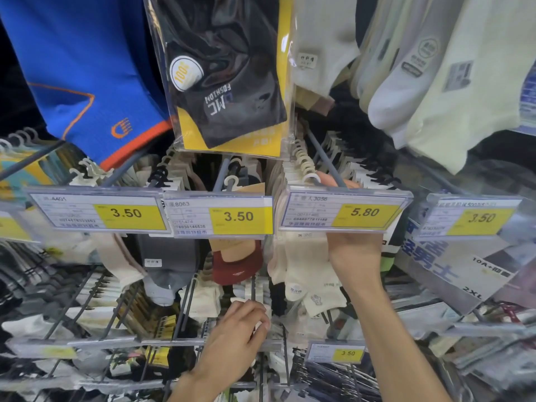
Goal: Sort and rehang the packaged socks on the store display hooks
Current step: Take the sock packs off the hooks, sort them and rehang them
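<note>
Packaged socks (307, 265), cream pairs, are hanging directly below the 5.80 price tag (345, 210), on the hook rod (324, 158) that is running up behind that tag. Right hand (355, 252) is reaching up from below the 5.80 tag, just right of the cream pairs. Its fingers are going behind the tag. One fingertip (329, 179) is showing just above the tag's top edge, beside a white hanger loop (311, 178) on the rod. The rest are hidden, so cannot tell if they are gripping anything.

Left hand (237, 335) is sitting well below and left of the 5.80 tag, at a lower hook row. Its fingers (255, 311) are curling in and pinching a small white piece (261, 326) against the thumb; too blurred to tell what it is.

Left of the 5.80 tag, a 3.50 tag (220, 216) is sitting with a dark red sock (237, 265) and a grey sock (168, 262) hanging under it. Further left, another 3.50 tag (98, 211). Above and left of the 5.80 tag, a black sock pack (229, 76) with yellow backing is hanging, and a blue sock (81, 71) with orange trim is hanging beyond it. Above and right of the tag, pale yellow socks (470, 82) are hanging. Below the tag, just right of the left hand, a small 3.50 tag (336, 351) is showing.
</note>
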The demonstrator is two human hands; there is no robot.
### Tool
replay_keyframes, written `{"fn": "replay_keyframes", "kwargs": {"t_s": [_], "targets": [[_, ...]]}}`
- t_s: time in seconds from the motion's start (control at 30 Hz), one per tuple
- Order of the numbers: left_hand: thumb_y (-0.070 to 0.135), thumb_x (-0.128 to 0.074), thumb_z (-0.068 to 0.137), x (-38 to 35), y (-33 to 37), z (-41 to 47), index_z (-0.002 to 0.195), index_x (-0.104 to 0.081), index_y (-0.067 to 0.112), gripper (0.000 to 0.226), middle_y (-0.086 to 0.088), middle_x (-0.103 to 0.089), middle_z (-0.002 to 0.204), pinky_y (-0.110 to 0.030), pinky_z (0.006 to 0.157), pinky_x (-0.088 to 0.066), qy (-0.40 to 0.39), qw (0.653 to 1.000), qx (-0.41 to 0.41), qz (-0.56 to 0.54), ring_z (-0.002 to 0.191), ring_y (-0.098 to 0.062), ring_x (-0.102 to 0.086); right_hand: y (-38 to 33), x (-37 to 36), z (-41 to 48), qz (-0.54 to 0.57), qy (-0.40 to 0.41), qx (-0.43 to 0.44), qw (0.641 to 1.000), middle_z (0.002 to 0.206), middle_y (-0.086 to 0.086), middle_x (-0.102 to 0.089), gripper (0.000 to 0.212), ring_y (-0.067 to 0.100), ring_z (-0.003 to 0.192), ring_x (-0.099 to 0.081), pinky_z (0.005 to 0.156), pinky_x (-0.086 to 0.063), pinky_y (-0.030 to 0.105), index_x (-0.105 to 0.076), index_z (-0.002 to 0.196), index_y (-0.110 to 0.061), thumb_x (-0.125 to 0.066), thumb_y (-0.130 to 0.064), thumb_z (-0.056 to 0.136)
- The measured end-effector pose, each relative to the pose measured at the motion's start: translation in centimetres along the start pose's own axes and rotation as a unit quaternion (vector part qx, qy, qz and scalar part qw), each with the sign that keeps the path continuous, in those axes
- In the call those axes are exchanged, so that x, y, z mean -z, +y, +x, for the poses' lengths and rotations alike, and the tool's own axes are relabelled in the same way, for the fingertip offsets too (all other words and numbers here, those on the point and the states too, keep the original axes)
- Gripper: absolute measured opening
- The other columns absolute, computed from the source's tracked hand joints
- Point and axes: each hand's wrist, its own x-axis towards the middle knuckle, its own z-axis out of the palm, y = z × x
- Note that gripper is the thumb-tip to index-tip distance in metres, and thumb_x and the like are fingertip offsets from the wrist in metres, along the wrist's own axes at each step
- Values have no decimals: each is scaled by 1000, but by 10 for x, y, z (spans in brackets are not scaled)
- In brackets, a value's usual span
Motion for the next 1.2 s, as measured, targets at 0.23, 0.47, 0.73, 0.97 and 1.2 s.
{"fn": "replay_keyframes", "kwargs": {"t_s": [0.23, 0.47, 0.73, 0.97, 1.2], "targets": [[46, -20, 96, -5, 2, -3, 101, -65, 31, 48, 28, -51, 115, -13, 90, -40, 35, 999, -3, -3, 106, 11, -35, -3, -1, -4, -52, -51, 89, 993, 90, -14, -74, 40, 6, 93, -69, 80, -54, 23, -68, 91, -24, -54, 12, 83], [40, -21, 100, -6, -2, -6, 106, -69, 22, 51, 15, -57, 118, -22, 97, -46, 36, 999, -11, 22, 105, 9, -30, 29, 8, -42, -187, 21, 75, 979, 99, 0, -64, 26, 14, 89, -61, 78, -50, 39, -57, 108, -32, -61, -12, 92], [27, -43, 100, 10, 23, -25, 120, -61, 23, 28, 6, -55, 133, -41, 118, -18, 40, 995, -13, 88, 126, -16, -50, 50, 43, -155, -213, 120, 53, 968, 122, -10, -61, 34, 12, 114, -61, 90, -50, 19, -62, 124, -20, -52, -3, 96], [23, -46, 89, -55, 51, -104, 113, -59, 23, 28, -2, -53, 137, -52, 122, -6, -45, 988, -145, -22, 139, -22, -41, 100, 69, -310, -277, 83, -222, 931, 96, -21, -65, 22, 3, 88, -65, 77, -50, 19, -72, 106, -19, -57, -9, 94], [8, -63, 85, -150, 57, -186, 123, -57, 29, 44, 7, -68, 113, -23, 84, -41, -408, 909, -62, -56, 111, -15, -55, 135, 109, -406, -313, 25, -369, 875, 95, -9, -68, 22, 4, 84, -60, 76, -47, 22, -70, 99, -24, -54, -13, 89]]}}
